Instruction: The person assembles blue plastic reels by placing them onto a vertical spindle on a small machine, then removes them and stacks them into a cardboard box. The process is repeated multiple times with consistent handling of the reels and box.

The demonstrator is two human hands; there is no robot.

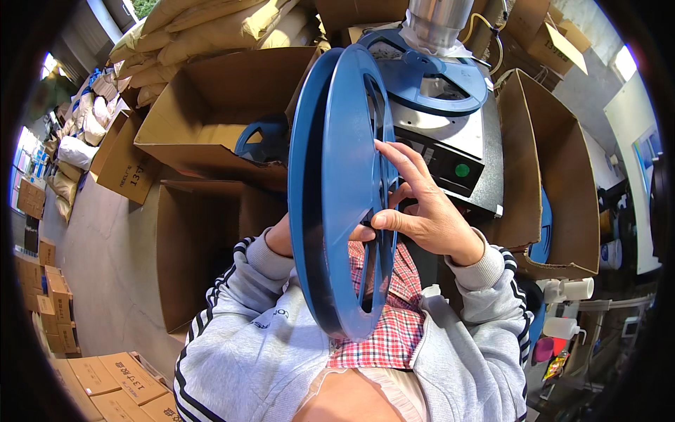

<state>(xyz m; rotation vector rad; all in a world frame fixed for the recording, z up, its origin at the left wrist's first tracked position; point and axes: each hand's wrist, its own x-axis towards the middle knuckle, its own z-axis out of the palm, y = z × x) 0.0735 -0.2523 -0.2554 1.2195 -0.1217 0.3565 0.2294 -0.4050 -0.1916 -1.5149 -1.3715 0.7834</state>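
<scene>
Head view: blue reel (342,183) is upright in front of the chest, edge tipped toward the camera, right flange facing the right hand (434,216). Right fingers spread, thumb and index well apart, tips on the flange near the hub. Left hand (280,238) mostly hidden behind the reel; a fingertip shows through the cutout, grip can't be told. Metal cylinder (439,24) cut off at top edge, covers part of the blue flange (436,105) on the machine (453,135). Upper-left carton (211,160): blue part (276,133) inside, partly hidden by the wall. Right carton (573,183): sliver of blue (544,228), rest hidden. Lower-left carton (179,260): too dark inside.
</scene>
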